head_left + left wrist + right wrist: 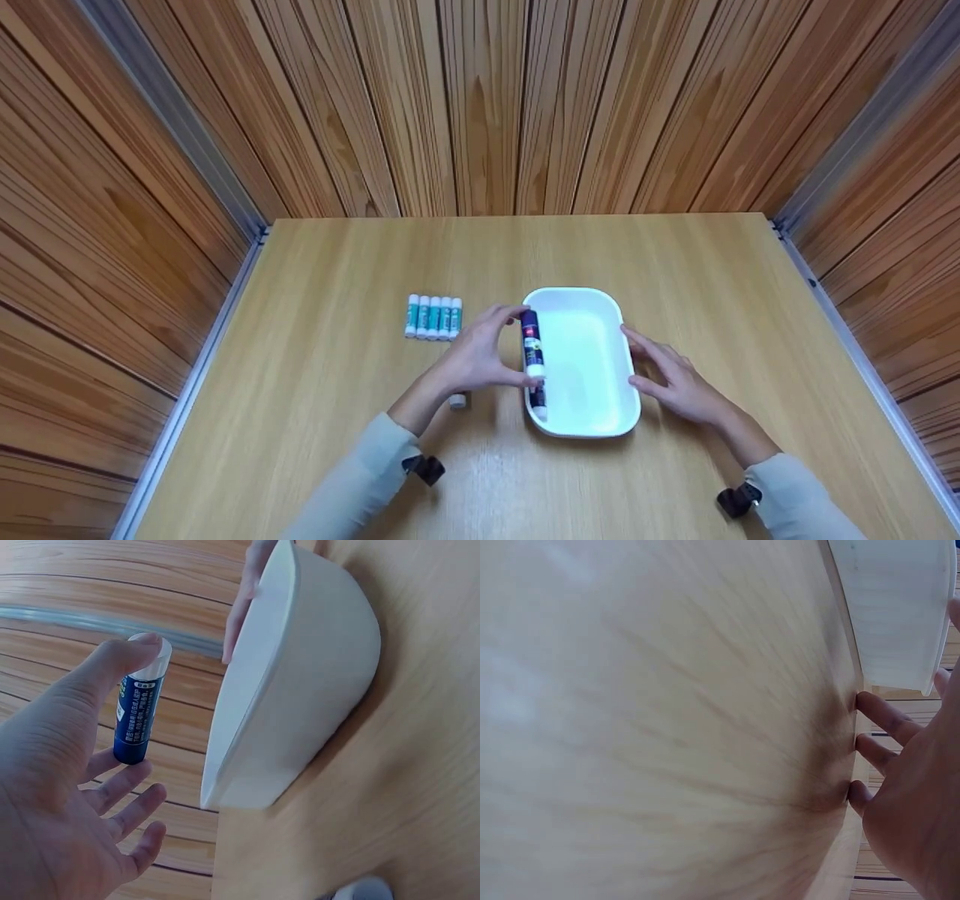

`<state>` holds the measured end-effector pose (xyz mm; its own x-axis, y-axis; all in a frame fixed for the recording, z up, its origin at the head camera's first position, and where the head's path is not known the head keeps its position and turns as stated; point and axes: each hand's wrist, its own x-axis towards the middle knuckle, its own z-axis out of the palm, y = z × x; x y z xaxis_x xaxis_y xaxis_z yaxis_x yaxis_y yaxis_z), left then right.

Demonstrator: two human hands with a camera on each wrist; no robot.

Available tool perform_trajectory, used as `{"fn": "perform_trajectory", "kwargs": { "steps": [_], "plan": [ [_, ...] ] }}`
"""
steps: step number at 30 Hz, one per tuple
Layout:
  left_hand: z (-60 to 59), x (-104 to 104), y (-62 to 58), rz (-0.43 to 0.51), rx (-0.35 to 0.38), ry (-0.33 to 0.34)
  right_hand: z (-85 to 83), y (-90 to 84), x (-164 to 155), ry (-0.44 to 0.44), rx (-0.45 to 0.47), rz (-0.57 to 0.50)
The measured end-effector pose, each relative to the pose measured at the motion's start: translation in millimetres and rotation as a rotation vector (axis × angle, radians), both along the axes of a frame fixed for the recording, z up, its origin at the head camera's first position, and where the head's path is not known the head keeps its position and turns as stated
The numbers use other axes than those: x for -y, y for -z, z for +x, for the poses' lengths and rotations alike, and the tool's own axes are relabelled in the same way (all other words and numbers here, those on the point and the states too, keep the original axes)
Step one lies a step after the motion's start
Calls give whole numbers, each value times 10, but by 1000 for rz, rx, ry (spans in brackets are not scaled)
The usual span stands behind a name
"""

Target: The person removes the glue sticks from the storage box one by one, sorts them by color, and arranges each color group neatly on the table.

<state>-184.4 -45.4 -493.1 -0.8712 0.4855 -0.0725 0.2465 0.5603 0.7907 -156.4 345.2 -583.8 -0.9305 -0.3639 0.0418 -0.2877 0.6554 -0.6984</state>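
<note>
My left hand (476, 356) pinches a dark blue glue stick (532, 345) between thumb and fingertips, above the left side of a white plastic tray (589, 429). In the left wrist view, the thumb presses the white end of this glue stick (139, 712), and the other fingers are loosely bent. A second dark blue glue stick (538, 401) lies inside the tray along its left wall, partly hidden by the thumb. My right hand (679, 386) is at the tray's right rim with fingers spread; in the right wrist view several fingertips (866, 701) touch the table.
A row of several white-and-green glue sticks (433, 318) lies on the wooden table (337, 300) left of the tray. Under my left wrist shows the pale end of another stick (457, 401), mostly hidden. Wood-panelled walls (480, 112) stand around the table.
</note>
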Motion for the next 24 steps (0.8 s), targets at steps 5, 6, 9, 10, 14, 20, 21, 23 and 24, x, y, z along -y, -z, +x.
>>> {"fn": "perform_trajectory", "kwargs": {
  "steps": [5, 6, 9, 10, 14, 20, 21, 23, 24],
  "plan": [
    [1, 159, -12, -16, -26, -9, -5, 1, 2, -10, -5, -6],
    [0, 187, -9, -19, -31, -15, -5, 0, 2, -9, -4, -7],
    [5, 269, 5, -23, -46, -35, -2, 1, 3, -5, -2, -4],
    [9, 297, 11, -23, -50, -44, -1, 0, 6, -3, -1, -2],
    [25, 414, 38, -24, -61, -69, 4, 2, 10, 1, -10, 11],
    [42, 576, 34, -53, -39, -113, -2, -4, 11, 2, 1, 14],
    [44, 597, 31, -58, -38, -116, -3, -5, 9, 2, 4, 14],
    [41, 635, 38, -59, -43, -118, -7, -3, 4, 1, 2, 11],
    [39, 652, 44, -59, -45, -117, -9, -4, 2, 1, -2, 9]
  ]
}}
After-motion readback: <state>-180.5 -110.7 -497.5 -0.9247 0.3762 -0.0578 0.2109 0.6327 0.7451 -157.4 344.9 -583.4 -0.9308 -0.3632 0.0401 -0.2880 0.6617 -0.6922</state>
